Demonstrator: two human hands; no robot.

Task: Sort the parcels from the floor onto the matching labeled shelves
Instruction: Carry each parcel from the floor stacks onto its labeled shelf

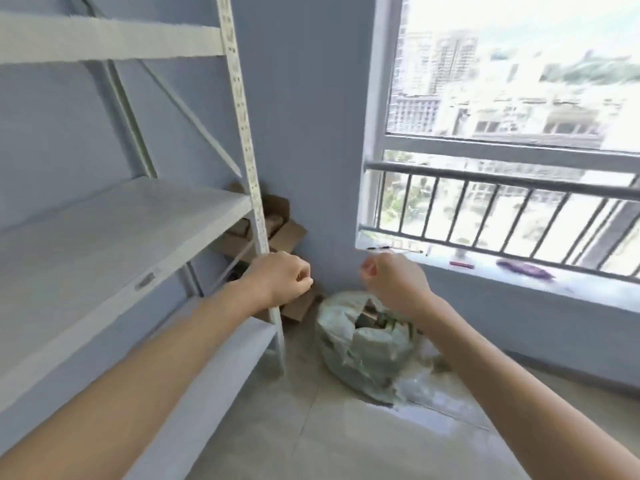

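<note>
On the left stands a white metal shelving unit (114, 233), its middle shelf bare and pale. Behind its front upright (249, 161), in the far corner against the blue wall, an open cardboard box (277, 223) leans with its flaps splayed. The left hand (282, 280) hangs in front of that upright, fingers curled in on themselves with nothing in them. Just right of it, apart from it, the right hand (391, 282) is likewise curled into a loose fist and holds nothing. Below and between the two hands, on the tiled floor (311, 438), lies a pale green plastic bag (363, 344), its mouth open; what may be small parcels show inside, though the blur makes that hard to tell. Neither hand touches it. To the right, a railed window (512, 133) looks out on buildings, with small items on its sill (519, 271).
</note>
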